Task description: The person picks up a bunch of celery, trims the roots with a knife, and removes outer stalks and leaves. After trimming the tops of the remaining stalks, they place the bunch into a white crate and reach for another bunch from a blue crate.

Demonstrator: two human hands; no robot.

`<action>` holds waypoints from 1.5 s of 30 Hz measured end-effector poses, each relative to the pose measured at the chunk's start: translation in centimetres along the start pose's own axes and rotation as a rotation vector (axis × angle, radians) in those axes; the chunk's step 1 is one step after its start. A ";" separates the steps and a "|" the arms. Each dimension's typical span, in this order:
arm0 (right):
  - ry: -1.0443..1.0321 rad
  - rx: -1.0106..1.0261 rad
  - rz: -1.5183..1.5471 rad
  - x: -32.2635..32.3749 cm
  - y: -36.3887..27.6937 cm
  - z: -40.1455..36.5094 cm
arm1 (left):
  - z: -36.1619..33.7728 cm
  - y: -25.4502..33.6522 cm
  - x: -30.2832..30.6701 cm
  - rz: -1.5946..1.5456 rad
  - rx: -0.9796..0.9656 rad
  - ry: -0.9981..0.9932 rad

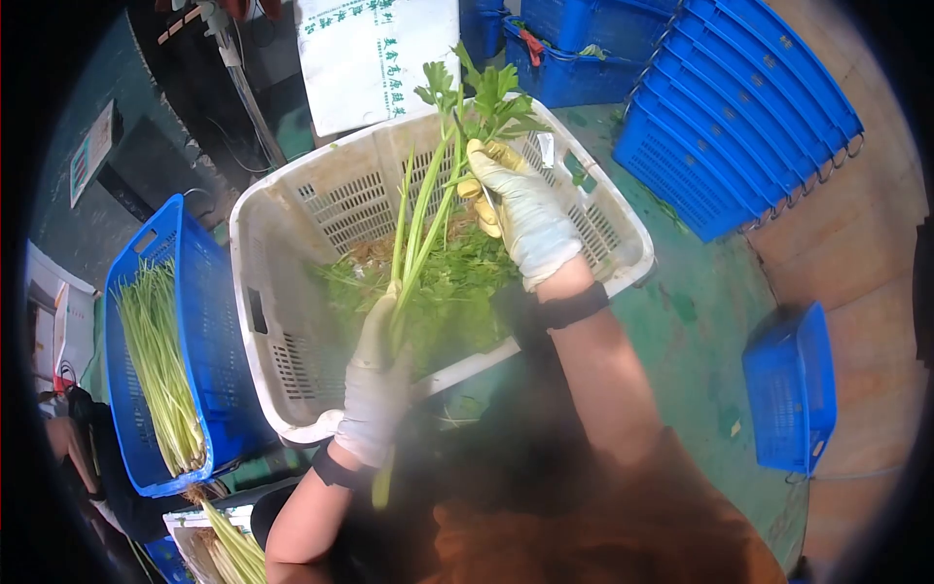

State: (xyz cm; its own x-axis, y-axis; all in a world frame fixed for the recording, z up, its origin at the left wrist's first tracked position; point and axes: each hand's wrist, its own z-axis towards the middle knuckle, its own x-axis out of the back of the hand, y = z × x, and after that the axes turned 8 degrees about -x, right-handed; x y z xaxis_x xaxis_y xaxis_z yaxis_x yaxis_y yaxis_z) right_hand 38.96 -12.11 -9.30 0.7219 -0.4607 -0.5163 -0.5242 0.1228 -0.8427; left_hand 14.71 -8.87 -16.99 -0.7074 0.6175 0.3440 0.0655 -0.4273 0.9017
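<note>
My left hand [375,389], in a whitish glove, is wrapped round the lower part of several celery stalks [420,229]. They lean upward to the right, with leafy tops [496,107] near the far rim of a white crate. My right hand [525,214], in a glove with yellow fingers, is closed at the upper stalks, just below the leaves, with a thin side stem at its fingertips. Whether it also holds a small tool is not clear. Beneath both hands, the white crate [277,209] holds loose green leaves [448,292] and brownish trimmings.
Left of the crate stands a blue basket [229,389] of long green stalks [156,360]. More rooted stalks [233,545] lie at lower left. A white foam box [379,58] is behind. Nested blue crates [720,127] stand at upper right, and a single blue crate [793,399] at right.
</note>
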 end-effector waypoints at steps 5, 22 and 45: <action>0.367 0.503 -0.325 1.7 -0.4 1.9 | -0.1 0.3 0.7 -0.124 0.130 -0.057; 0.289 0.042 -0.415 6.4 -4.2 -0.6 | 3.1 1.9 3.2 1.008 -0.511 -0.119; 0.260 0.102 -0.974 5.5 0.3 1.7 | 0.6 -0.3 32.7 0.667 -0.505 0.688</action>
State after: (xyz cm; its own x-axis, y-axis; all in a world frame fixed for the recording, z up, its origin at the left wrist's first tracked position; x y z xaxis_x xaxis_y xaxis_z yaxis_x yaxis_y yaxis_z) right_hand 43.52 -13.12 -12.66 0.6876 -0.5765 0.4415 0.2899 -0.3395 -0.8948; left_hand -8.06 11.80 -5.83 -0.8900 -0.2762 0.3627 0.3977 -0.8594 0.3214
